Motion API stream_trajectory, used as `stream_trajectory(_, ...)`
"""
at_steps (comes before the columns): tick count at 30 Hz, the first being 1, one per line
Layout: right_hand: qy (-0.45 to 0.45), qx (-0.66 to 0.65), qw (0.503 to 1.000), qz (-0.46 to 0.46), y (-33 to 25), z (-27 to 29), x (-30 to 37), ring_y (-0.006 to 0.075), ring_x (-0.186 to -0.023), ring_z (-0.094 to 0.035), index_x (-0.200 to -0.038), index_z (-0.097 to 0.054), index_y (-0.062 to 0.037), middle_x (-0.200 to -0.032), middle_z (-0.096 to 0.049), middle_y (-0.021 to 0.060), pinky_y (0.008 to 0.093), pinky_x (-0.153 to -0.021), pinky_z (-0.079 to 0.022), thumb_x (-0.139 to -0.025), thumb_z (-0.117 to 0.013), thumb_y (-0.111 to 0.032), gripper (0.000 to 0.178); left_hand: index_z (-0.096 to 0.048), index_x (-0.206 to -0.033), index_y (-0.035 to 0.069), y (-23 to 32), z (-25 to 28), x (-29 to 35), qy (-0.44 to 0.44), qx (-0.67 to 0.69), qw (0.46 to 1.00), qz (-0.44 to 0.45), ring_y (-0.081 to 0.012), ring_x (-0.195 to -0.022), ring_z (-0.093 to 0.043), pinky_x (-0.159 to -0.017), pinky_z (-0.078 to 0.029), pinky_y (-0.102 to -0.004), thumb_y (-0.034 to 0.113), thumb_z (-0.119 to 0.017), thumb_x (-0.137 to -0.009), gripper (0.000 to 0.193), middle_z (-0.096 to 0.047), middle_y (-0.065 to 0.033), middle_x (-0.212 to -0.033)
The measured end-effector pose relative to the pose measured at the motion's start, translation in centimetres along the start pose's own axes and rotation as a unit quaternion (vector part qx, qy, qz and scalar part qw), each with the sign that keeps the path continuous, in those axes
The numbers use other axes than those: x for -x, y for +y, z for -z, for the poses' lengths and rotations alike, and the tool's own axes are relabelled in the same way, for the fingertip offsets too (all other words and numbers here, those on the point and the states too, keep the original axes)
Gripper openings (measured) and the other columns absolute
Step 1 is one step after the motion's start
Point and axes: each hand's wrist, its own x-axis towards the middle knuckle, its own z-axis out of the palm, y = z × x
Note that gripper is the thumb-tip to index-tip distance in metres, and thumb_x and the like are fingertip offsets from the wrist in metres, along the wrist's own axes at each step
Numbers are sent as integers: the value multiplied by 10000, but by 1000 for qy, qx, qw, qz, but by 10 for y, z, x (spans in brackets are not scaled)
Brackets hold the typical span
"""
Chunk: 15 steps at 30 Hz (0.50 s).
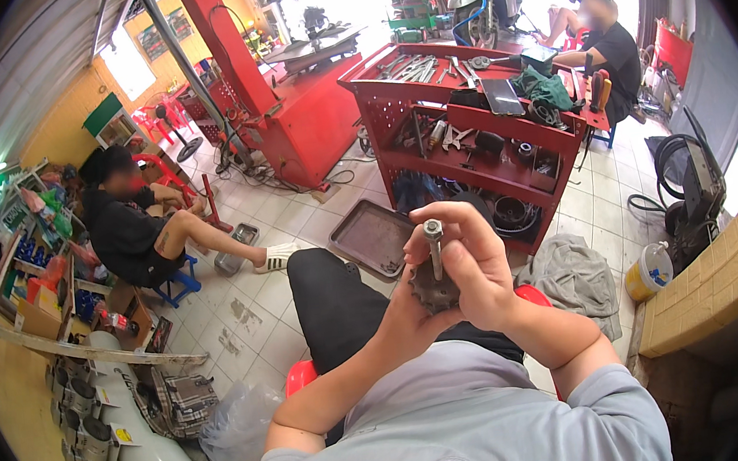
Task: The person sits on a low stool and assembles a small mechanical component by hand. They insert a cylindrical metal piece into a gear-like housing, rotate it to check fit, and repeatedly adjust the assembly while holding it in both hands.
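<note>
While gripping a dark, toothed metal gear (435, 292) in the left hand (400, 310), pinching a silver hex-headed bolt (436, 249) in the right hand (485, 274); could drop it through slackened pressure.

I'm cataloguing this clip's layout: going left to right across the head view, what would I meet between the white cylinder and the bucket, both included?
White cylinder → white shoe → gear → grey cloth → bucket.
</note>
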Motion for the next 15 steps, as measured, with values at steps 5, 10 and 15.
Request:
stream_trajectory(5, -29, 59, 998, 25, 14, 10, 3, 126, -859, -539, -1193, -423, -17, -962, -561, 93, 290, -803, -457, -952, -469, -158, 283, -378, -1280, -35, -3, 1, -3, 4, -50, 997, -52, -281, -1156, -482, -971, -379, -371, 209, -726, -772, 663, -471, -162, -1240)
stream_trajectory(10, -47, 40, 998, 9, 5, 10, -2, 134, -863, -542, -1188, -393, -25, -963, -558, 94, 294, -803, -455, -931, -496, -102, 287, -419, -1256, -31, -4, 1, 1, -1, -3, 1000, 6, -298, -1155, -479, -977, -373, -386, 226, -721, -776, 622, -480, -173, -1238)
stream_trajectory(15, -31, 56, 998, 25, 11, 6, 1, 135, -867, -541, -1187, -427, -8, -961, -565, 100, 293, -808, -448, -936, -487, -122, 282, -414, -1260, -22, -5, 3, 0, -8, -47, 999, -25, -297, -1140, -486, -966, -377, -386, 216, -729, -764, 635, -484, -168, -1230)
